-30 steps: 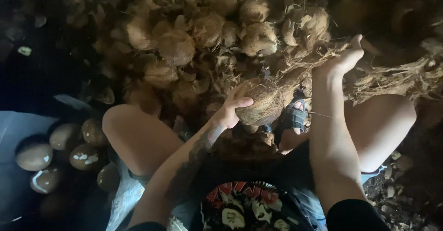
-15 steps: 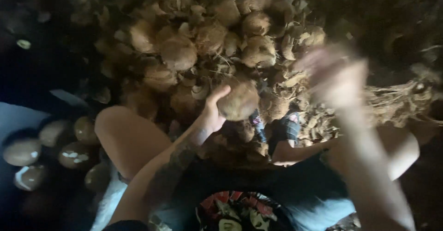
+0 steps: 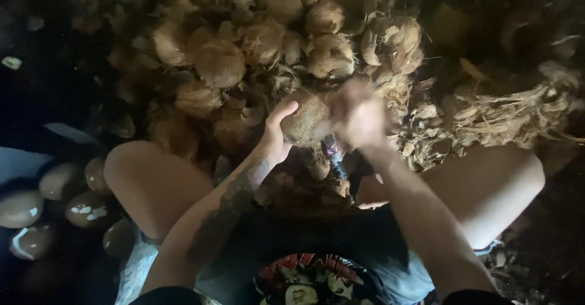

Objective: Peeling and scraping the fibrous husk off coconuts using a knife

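Left hand (image 3: 275, 135) cupped around the left side of a round, fibrous coconut (image 3: 306, 120), thumb up over its top: grip closed on the coconut. Right hand (image 3: 358, 113) blurred, pressed against the coconut's right side; grip there impossible to tell, closed or not. Coconut held above the lap, between the two bare knees, in front of a large heap of husked coconuts (image 3: 268, 43) filling the upper middle of the view. Directly below the coconut, a dark upright tool (image 3: 334, 156) with a pale band, its lower end hidden in husk scraps between the thighs; contact between tool and coconut not clear. Loose strands of husk fibre (image 3: 506, 113) piled to the right of the heap, just beyond the right knee (image 3: 518, 171). Left knee (image 3: 131, 165) raised at left of centre. Further left, on the dark floor, a cluster of smooth peeled coconuts (image 3: 67, 198), some with pale patches, well apart from the held one. Forearm of the left hand marked with dark tattoos. Dark shirt with a red and white print (image 3: 311, 280) at the bottom edge.
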